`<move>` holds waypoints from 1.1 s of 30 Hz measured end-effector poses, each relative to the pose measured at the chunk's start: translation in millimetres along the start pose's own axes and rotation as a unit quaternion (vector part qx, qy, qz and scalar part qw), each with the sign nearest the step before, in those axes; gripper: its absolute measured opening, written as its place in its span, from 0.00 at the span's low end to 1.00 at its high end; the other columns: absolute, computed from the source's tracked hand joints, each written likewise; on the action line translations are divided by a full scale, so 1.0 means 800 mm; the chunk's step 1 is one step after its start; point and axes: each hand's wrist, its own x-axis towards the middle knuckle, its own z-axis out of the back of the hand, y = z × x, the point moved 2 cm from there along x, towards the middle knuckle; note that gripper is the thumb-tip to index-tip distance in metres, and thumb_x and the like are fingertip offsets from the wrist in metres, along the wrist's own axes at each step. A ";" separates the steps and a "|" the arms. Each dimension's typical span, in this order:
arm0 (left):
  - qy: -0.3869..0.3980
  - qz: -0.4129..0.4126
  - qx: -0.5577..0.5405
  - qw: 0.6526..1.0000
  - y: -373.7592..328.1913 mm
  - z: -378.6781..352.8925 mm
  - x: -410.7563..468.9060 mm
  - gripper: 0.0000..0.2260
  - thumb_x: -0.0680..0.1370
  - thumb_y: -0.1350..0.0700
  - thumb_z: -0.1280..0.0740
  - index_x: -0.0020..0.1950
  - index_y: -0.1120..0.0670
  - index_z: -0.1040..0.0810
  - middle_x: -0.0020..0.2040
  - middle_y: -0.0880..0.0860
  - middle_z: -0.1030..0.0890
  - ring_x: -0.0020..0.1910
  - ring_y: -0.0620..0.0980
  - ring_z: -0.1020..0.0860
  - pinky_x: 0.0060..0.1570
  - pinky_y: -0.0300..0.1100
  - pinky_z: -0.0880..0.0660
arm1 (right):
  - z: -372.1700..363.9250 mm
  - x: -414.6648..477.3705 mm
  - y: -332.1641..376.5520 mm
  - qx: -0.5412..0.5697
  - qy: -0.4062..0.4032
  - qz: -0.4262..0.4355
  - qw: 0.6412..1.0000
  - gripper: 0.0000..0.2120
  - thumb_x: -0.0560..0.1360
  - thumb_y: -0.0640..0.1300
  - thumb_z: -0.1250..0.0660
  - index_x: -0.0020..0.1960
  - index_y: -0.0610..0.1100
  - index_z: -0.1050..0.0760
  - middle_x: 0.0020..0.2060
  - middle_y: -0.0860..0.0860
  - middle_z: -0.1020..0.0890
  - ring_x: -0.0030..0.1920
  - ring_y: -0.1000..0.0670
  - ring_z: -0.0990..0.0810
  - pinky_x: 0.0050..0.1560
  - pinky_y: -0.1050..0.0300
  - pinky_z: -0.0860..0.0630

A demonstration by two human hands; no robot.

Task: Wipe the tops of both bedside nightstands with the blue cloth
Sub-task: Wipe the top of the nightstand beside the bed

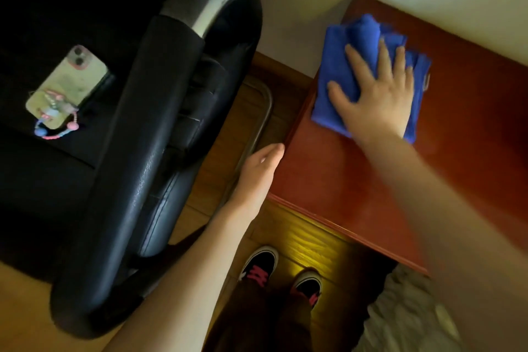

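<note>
A reddish-brown wooden nightstand (pixel 343 174) fills the right half of the head view, its top bare but for the cloth. The folded blue cloth (pixel 337 66) lies flat on the far left part of that top. My right hand (pixel 377 97) presses down on the cloth with fingers spread, palm covering its near right part. My left hand (pixel 261 168) hangs beside the nightstand's left edge, fingers loosely curled against the side, holding nothing. Only this one nightstand is in view.
A black leather armchair (pixel 137 151) with a metal frame stands close on the left, a phone (pixel 68 83) with a beaded charm lying on its seat. White bedding (pixel 408 317) shows at the bottom right. My shoes (pixel 260 266) stand on the wooden floor below.
</note>
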 end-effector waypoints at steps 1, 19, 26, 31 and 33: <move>0.002 0.007 -0.008 1.000 -0.004 -0.001 -0.001 0.17 0.79 0.49 0.36 0.66 0.53 0.23 0.54 0.41 0.20 0.51 0.31 0.22 0.46 0.25 0.27 | 0.000 -0.034 0.008 0.004 -0.002 0.012 1.000 0.29 0.74 0.65 0.43 0.74 0.58 0.36 0.76 0.44 0.38 0.76 0.37 0.45 0.74 0.39 0.46; 0.050 0.061 -0.071 0.994 0.000 0.004 0.009 0.14 0.78 0.50 0.35 0.63 0.51 0.21 0.63 0.55 0.20 0.63 0.49 0.22 0.68 0.49 0.30 | -0.014 -0.044 0.042 0.006 -0.015 -0.081 0.997 0.30 0.75 0.66 0.45 0.74 0.57 0.37 0.76 0.45 0.38 0.77 0.39 0.45 0.75 0.40 0.48; 0.042 0.069 -0.068 0.994 -0.013 -0.003 -0.002 0.14 0.80 0.54 0.38 0.63 0.57 0.21 0.59 0.57 0.17 0.59 0.53 0.20 0.57 0.42 0.24 | -0.018 -0.212 0.053 -0.005 0.019 -0.038 0.999 0.30 0.74 0.65 0.41 0.74 0.58 0.37 0.76 0.46 0.37 0.77 0.41 0.46 0.74 0.38 0.45; 0.031 0.062 -0.070 0.995 -0.004 0.000 0.003 0.08 0.80 0.51 0.36 0.55 0.48 0.19 0.60 0.54 0.18 0.59 0.51 0.20 0.64 0.50 0.26 | -0.019 -0.095 0.054 0.010 -0.028 -0.086 0.996 0.29 0.74 0.65 0.43 0.73 0.58 0.36 0.75 0.46 0.35 0.76 0.39 0.43 0.74 0.40 0.45; 0.032 0.050 -0.057 0.997 0.000 0.001 0.004 0.06 0.79 0.50 0.36 0.53 0.44 0.21 0.61 0.51 0.19 0.62 0.48 0.22 0.67 0.49 0.29 | -0.019 -0.043 0.046 0.014 -0.027 -0.110 0.993 0.30 0.74 0.67 0.46 0.74 0.59 0.37 0.76 0.47 0.37 0.77 0.40 0.45 0.75 0.41 0.48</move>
